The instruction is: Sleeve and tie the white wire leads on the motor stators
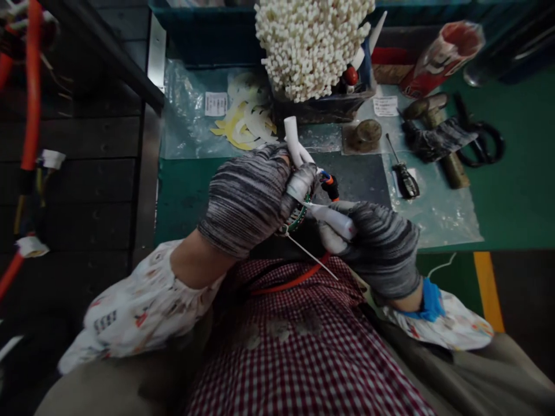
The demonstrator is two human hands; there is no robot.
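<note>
My left hand (pixel 255 193), in a striped grey glove, is closed around white tubing (pixel 293 141) whose ends stick up past the fingers. Below it shows part of a round green-edged part (pixel 299 218), mostly hidden by my hands. A white cable tie (pixel 312 254) hangs from that part with its long tail loose. My right hand (pixel 373 242), gloved the same way, grips a small white bottle with a thin nozzle (pixel 333 221). Its tip points left, close to my left thumb. Coloured wires with a black and orange piece (pixel 329 185) lie just behind.
A box (pixel 321 110) full of white tube pieces stands at the back. Around it lie a bag of yellow and white curved strips (pixel 247 115), a round tin (pixel 367 134), a screwdriver (pixel 405 173), a hammer-like tool (pixel 451 162) and a red can (pixel 442 58). An orange cable (pixel 295 282) crosses my lap.
</note>
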